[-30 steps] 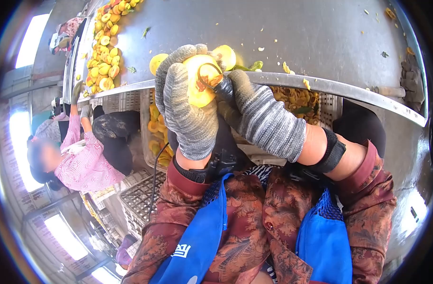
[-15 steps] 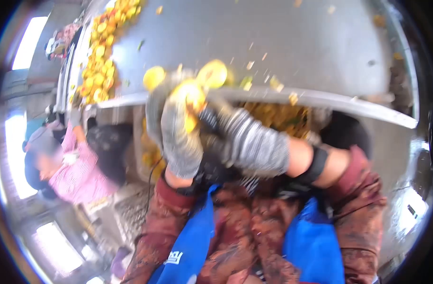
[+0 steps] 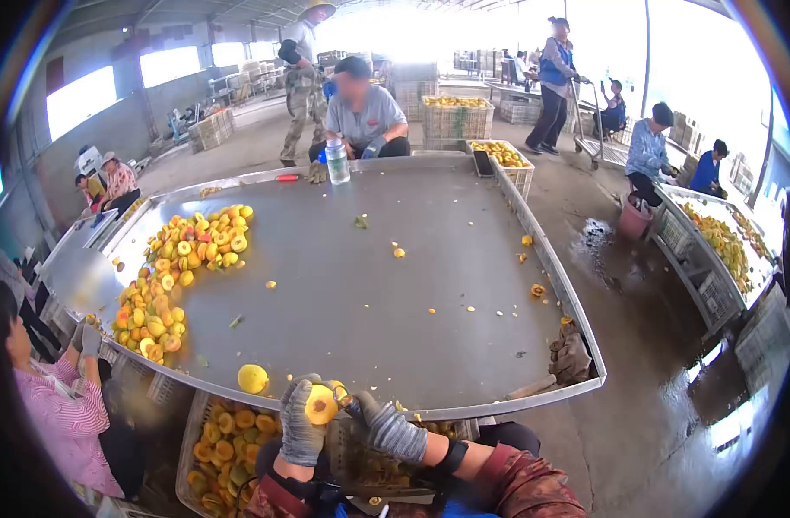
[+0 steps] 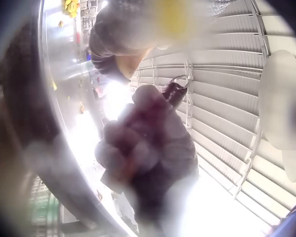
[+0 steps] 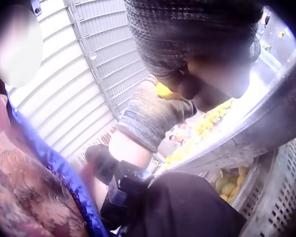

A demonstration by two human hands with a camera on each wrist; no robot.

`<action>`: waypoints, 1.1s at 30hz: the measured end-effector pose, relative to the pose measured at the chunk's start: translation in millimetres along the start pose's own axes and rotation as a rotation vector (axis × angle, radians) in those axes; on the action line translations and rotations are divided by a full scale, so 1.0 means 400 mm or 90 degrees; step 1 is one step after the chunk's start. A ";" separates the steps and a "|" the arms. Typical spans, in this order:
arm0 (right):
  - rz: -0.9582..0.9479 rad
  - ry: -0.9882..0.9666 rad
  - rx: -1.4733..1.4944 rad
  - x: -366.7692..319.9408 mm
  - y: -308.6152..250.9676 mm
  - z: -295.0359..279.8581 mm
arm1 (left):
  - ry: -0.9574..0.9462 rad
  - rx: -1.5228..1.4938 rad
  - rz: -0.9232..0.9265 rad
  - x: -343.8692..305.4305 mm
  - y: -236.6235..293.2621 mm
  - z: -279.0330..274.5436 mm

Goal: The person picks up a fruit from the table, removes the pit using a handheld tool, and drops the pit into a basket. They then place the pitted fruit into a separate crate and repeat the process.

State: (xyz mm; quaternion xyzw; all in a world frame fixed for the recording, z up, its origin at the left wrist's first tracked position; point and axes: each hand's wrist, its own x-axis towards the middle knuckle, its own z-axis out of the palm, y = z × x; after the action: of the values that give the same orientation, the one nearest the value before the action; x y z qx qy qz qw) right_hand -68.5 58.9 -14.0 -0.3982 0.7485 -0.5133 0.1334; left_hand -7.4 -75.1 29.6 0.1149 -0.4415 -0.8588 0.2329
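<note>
Low in the head view, my gloved left hand [image 3: 302, 423] grips a yellow fruit half [image 3: 321, 404], its cut face with an orange-brown centre turned outward. Close on its right, my gloved right hand [image 3: 393, 429] holds a tool, its tip at the fruit's edge. The left wrist view shows the right hand [image 4: 150, 148] curled round the tool's dark handle [image 4: 174, 95], with a thin metal loop at its end. Yellow fruit [image 5: 165, 91] shows in the left hand [image 5: 150, 114] in the right wrist view. Another yellow fruit [image 3: 253, 378] lies on the table beside the left hand.
On the metal table [image 3: 326, 302] are a fruit pile [image 3: 157, 311] at left, scattered bits, a bottle [image 3: 337, 164] at the far edge and a cloth [image 3: 570, 356] at right. A fruit crate [image 3: 190, 462] stands below the near rim. People sit around.
The head view has tilted up, showing the whole table and the room, with both hands now lower in it. The left hand keeps hold of fruit and the right keeps the tool.
</note>
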 end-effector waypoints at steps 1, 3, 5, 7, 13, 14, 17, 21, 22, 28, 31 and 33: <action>0.025 0.018 0.024 -0.003 -0.001 -0.013 | -0.010 -0.002 -0.004 0.005 -0.017 -0.017; 0.057 0.024 0.074 0.013 -0.015 -0.035 | -0.103 0.419 0.156 0.006 -0.001 0.011; 0.078 0.001 0.098 0.020 -0.030 -0.053 | -0.187 0.786 0.309 -0.023 0.018 0.004; 0.029 -0.020 0.164 0.015 -0.025 -0.067 | -0.111 0.052 -0.169 -0.014 -0.030 -0.024; 0.061 -0.036 0.346 0.016 0.000 -0.070 | -0.199 0.074 -0.194 -0.023 0.030 0.031; 0.075 -0.042 0.434 0.012 -0.009 -0.072 | -0.186 0.089 -0.165 -0.027 0.029 0.033; 0.101 -0.018 0.476 0.005 -0.022 -0.067 | -0.139 0.130 -0.074 -0.019 -0.006 0.023; 0.229 -0.008 0.502 0.003 -0.015 -0.053 | -0.129 0.179 -0.073 -0.008 -0.042 0.006; 0.257 -0.047 0.543 0.004 -0.015 -0.058 | -0.122 0.170 -0.064 -0.010 -0.053 0.001; 0.241 -0.074 0.618 0.004 -0.031 -0.086 | -0.161 0.253 0.084 -0.045 -0.048 0.061; 0.268 -0.075 0.636 -0.002 -0.040 -0.080 | -0.134 0.255 0.090 -0.050 -0.060 0.061; 0.272 -0.082 0.567 -0.005 -0.045 -0.074 | -0.108 0.217 0.090 -0.042 -0.068 0.057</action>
State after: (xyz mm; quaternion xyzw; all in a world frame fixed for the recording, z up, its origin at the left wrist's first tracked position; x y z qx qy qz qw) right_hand -77.0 77.2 14.3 -0.1715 0.5118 -0.7185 0.4387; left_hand -10.2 -36.9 20.7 0.0485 -0.6053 -0.7599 0.2320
